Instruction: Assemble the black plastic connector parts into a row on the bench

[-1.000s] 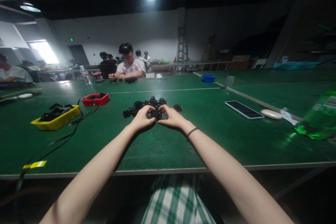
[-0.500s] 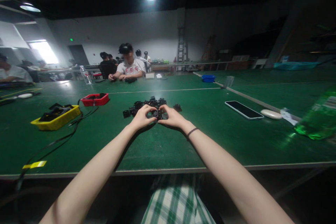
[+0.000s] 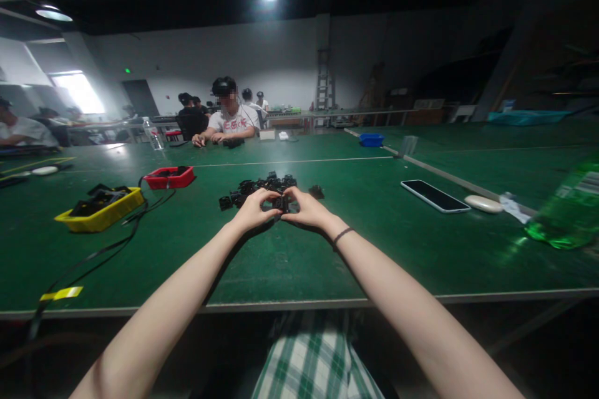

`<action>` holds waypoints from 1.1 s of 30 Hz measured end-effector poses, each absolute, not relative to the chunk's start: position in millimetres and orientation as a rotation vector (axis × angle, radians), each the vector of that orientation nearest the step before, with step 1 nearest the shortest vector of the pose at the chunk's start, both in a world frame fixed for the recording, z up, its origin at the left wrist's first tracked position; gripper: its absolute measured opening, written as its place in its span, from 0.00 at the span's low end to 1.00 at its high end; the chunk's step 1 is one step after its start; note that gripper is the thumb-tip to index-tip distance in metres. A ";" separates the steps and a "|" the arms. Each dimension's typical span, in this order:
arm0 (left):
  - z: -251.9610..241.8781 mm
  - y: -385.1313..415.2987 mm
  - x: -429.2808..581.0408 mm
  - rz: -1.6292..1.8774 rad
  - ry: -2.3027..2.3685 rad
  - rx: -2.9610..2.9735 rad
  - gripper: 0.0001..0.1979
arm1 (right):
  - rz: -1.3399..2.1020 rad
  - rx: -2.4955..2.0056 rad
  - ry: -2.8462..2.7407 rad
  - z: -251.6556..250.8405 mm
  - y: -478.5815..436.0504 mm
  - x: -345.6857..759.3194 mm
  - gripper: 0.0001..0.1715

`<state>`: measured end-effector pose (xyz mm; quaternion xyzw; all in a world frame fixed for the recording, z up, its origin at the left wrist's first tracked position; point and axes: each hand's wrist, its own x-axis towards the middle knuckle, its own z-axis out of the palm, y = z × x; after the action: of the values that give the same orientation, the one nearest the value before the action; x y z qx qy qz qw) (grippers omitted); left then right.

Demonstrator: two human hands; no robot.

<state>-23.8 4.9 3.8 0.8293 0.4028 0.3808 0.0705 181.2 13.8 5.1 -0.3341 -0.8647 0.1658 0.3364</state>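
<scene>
While left hand [image 3: 254,211] and right hand [image 3: 309,208] pinch one part [image 3: 281,203], seemingly adjusting it, the next move needs a steady hold.

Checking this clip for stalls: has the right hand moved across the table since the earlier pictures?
No, not visibly: judged against the table's near edge, the right hand shows no clear shift sideways, forward or back.

Bare left hand [image 3: 255,210] and bare right hand [image 3: 309,209] curved toward each other, close together; thumbs [image 3: 272,214] below, fingers [image 3: 263,194] arched above, both in pinching pose; bare arms [image 3: 175,299] extended forward, converging, elbows wide.
</scene>
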 end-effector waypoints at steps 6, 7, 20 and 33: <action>3.8 5.1 -24.2 1.147 1.214 2.486 0.17 | 0.442 -0.888 -2.260 5.8 12.8 180.8 0.32; 3.7 5.3 -24.2 1.149 1.213 2.485 0.17 | 0.441 -0.890 -2.261 5.9 12.8 180.7 0.32; 2.4 5.7 -23.8 1.172 1.187 2.452 0.18 | 0.449 -0.870 -2.272 7.1 13.1 181.0 0.31; 5.1 3.1 -22.7 1.171 1.196 2.445 0.18 | 0.472 -0.887 -2.268 9.0 10.8 181.5 0.31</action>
<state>-22.7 3.1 5.1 0.8220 0.4019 0.3936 0.0890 181.5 10.8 9.0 -0.3382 -0.8648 0.1801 0.3246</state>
